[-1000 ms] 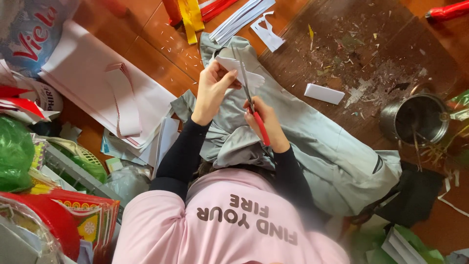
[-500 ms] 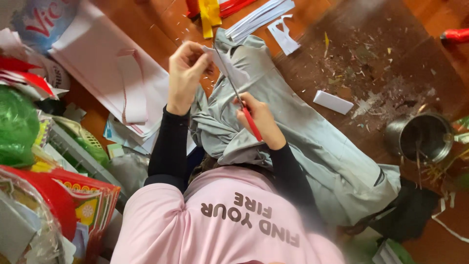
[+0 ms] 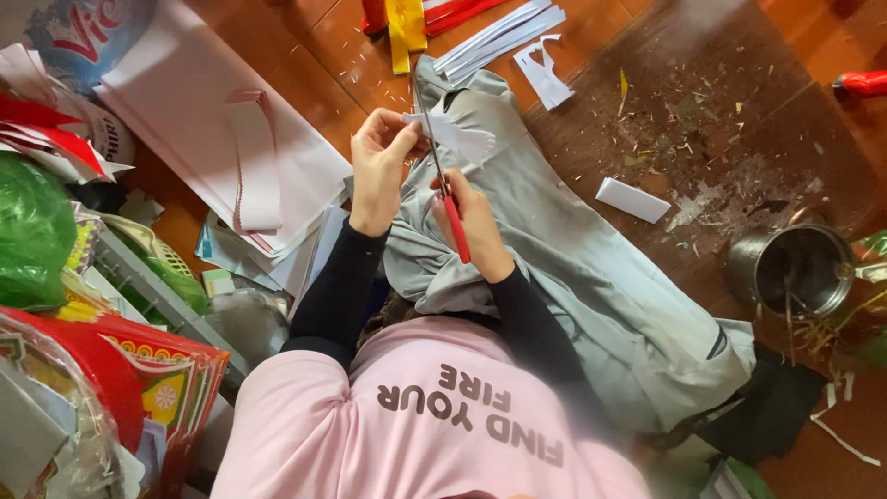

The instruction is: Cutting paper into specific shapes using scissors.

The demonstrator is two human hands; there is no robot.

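Note:
My left hand [image 3: 377, 164] pinches a small white paper piece [image 3: 464, 139] with a cut, jagged edge. Red-handled scissors [image 3: 455, 220] are gripped in my right hand [image 3: 479, 231], their metal blades pointing away from me and meeting the paper beside my left thumb. Both hands are held close together above my lap, over grey trousers [image 3: 591, 268]. Black sleeves and a pink shirt fill the bottom of the view.
Large white sheets [image 3: 185, 102] lie on the wooden floor to the left, white strips [image 3: 499, 32] and red and yellow strips [image 3: 402, 28] ahead. A small white card [image 3: 633, 200], paper scraps [image 3: 721, 120] and a metal pot [image 3: 802, 270] are to the right. Bags and a green sack [image 3: 32, 231] crowd the left.
The view has drifted, and my hands have stayed together. The scissors remain at the paper, with the paper piece turned slightly in my left fingers.

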